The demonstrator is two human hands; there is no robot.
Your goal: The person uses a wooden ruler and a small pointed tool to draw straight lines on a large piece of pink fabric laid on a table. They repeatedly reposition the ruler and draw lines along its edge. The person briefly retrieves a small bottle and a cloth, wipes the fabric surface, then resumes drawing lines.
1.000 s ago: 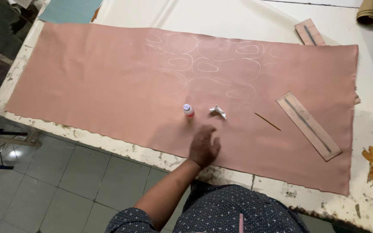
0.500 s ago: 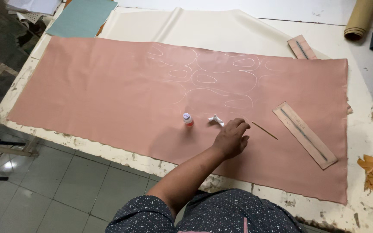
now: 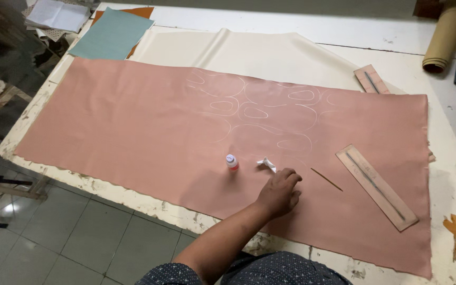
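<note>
My left hand rests palm down on a long pink sheet spread over the table, with nothing seen in its loosely curled fingers. Its fingertips lie just below a small crumpled white scrap. A small bottle with a white cap and red base stands upright to the left of the scrap. A thin wooden stick lies on the sheet to the right of the hand. White chalk loops are drawn on the sheet's middle. My right hand is out of sight.
A long wooden ruler lies on the sheet at the right; a shorter wooden strip sits at the far right. A cream sheet, a teal sheet and a tan roll lie further back. The table's chipped front edge borders tiled floor.
My left hand has moved right and forward from near the front edge to just below the white scrap. The bottle, stick and ruler have stayed put.
</note>
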